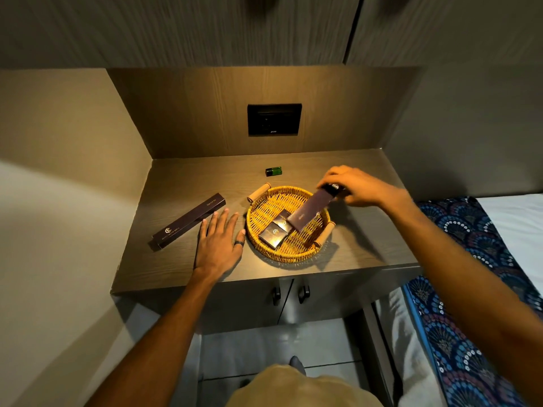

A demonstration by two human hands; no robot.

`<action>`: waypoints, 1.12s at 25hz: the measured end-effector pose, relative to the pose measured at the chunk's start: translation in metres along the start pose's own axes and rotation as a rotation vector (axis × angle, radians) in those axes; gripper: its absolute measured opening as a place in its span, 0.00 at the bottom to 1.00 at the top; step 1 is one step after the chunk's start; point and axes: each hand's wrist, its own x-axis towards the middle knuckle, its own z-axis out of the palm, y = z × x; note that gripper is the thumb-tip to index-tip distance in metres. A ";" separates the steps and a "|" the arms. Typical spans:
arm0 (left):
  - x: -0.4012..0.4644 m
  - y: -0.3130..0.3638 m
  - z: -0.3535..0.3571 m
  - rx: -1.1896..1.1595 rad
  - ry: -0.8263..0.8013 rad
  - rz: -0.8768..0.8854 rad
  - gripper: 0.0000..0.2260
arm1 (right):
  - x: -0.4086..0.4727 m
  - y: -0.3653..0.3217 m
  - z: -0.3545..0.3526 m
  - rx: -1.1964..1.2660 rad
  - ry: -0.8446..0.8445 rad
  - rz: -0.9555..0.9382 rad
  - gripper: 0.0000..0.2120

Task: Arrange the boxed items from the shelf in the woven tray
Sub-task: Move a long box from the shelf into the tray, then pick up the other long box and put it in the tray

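While the left hand (219, 240) lies flat and open on the wooden shelf (361, 236), fingers spread just beside the woven tray (291, 254), the right hand (357, 186) grips one end of a long dark box (308, 211), tilted with its lower end inside the tray. Two small dark boxes (277, 230) lie in the tray beneath it. Left of the open hand, another long box (188, 221) rests on the shelf. Farther back sits a green lighter (273, 171), and a black socket panel (274, 119) is set in the rear wall.
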 end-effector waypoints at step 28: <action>-0.006 0.008 -0.012 0.018 -0.012 0.023 0.28 | 0.099 -0.153 0.007 0.077 0.065 -0.231 0.35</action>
